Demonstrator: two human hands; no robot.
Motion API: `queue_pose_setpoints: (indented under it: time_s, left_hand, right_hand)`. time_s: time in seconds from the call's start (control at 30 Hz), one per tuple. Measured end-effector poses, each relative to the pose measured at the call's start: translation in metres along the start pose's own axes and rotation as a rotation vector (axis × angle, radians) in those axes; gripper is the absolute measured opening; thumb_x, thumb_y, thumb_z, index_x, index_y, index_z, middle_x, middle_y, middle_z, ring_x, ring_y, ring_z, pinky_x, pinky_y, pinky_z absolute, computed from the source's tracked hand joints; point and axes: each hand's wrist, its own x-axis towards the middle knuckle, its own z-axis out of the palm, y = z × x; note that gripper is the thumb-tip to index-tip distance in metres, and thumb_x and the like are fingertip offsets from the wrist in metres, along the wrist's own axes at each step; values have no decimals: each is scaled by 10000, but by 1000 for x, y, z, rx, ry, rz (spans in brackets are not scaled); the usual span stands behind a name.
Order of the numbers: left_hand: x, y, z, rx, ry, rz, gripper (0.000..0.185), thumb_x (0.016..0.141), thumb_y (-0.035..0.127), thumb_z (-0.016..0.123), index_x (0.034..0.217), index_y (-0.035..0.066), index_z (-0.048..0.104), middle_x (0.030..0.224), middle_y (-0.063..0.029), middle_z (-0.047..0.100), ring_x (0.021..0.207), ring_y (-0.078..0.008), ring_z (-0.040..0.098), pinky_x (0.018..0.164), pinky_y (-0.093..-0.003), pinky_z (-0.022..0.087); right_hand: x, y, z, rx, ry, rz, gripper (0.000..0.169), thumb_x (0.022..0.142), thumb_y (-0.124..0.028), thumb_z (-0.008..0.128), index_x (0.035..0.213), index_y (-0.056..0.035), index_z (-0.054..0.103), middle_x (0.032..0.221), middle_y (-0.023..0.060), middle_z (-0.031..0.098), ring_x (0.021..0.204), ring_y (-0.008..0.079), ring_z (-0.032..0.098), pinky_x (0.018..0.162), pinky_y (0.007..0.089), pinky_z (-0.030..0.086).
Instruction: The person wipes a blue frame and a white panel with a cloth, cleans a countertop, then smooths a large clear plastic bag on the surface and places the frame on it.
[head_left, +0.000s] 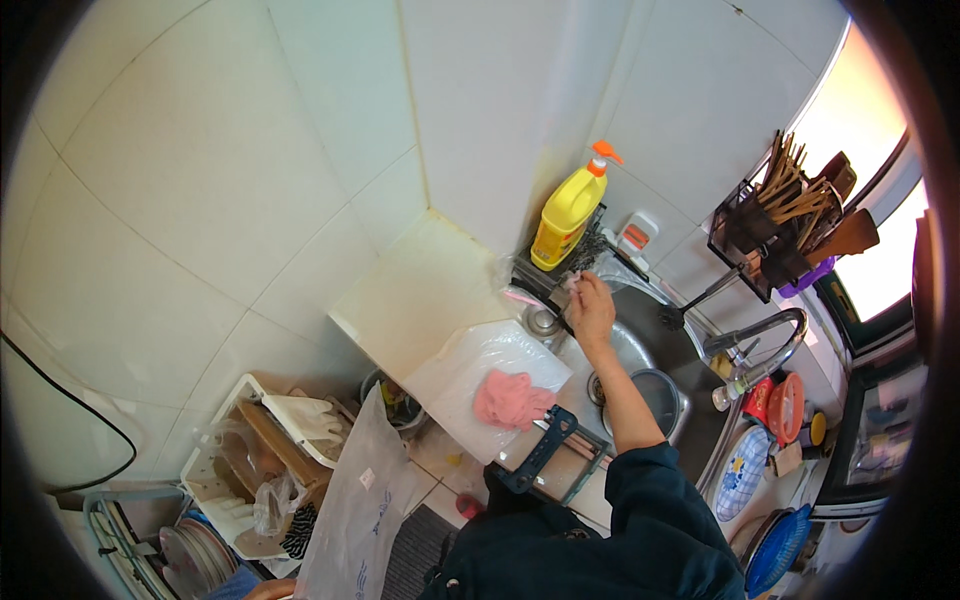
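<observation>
My right hand (591, 309) reaches over the sink's far left edge, its fingers closed around a small, pale crumpled scrap (574, 282) whose material I cannot make out. Beside it is a dark caddy (536, 276) carrying a yellow pump bottle (568, 217) with an orange top. At the bottom edge, only part of my left hand (271, 589) shows, against the side of a large clear plastic bag (349, 510) bearing writing; its grip is mostly out of frame. Between my arms, a pink cloth (511, 400) lies bunched on a plastic-covered board or counter (442, 375).
A steel sink (637, 322) holds a round strainer basket (654, 401) under a curved faucet (780, 330). A utensil rack (750, 232) hangs at right. A dark-framed holder (551, 450) stands before me. At left are a white bin (217, 442) with gloves and cardboard, and a waste bucket (405, 427).
</observation>
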Motion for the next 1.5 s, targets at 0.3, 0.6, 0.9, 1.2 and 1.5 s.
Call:
queue_pose_setpoints:
  time_s: [0.3, 0.6, 0.9, 1.2, 1.5]
  left_hand:
    - [5, -1, 4, -34, 32, 25, 129, 803, 53, 654, 823, -74, 644, 904, -197, 668, 758, -254, 615, 706, -336, 479]
    - [17, 4, 6, 6, 16, -12, 169, 803, 98, 666, 818, -70, 652, 894, -190, 669, 764, -255, 619, 711, -359, 487]
    - [22, -4, 7, 72, -105, 215, 153, 891, 116, 571, 993, 4, 597, 913, -215, 640, 755, -314, 617, 628, -359, 501]
    - [12, -9, 21, 192, -30, 372, 289, 894, 184, 538, 1122, 7, 566, 909, -168, 621, 809, -356, 631, 638, -415, 521]
    - [14, -27, 22, 133, -97, 476, 552, 865, 406, 548, 1236, 0, 505, 990, -171, 557, 800, -359, 619, 624, -431, 523]
  right_hand:
    - [28, 0, -31, 638, 82, 449, 183, 935, -179, 562, 799, -63, 521, 706, -54, 466, 652, 44, 401, 569, 224, 340]
    - [35, -61, -4, 903, -258, 462, 80, 916, -81, 555, 922, -20, 604, 820, -13, 591, 786, 71, 522, 730, 218, 427]
    - [38, -119, 116, 1008, -640, 465, 74, 879, -40, 564, 910, -29, 631, 734, -43, 565, 660, 35, 466, 604, 199, 371]
    - [24, -86, 221, 246, -642, -118, 132, 836, -107, 632, 931, -28, 587, 864, 101, 611, 749, 270, 616, 695, 383, 492]
    - [34, -98, 196, -218, -628, -178, 141, 818, -144, 624, 918, -51, 591, 1021, 150, 583, 871, 359, 610, 706, 486, 490]
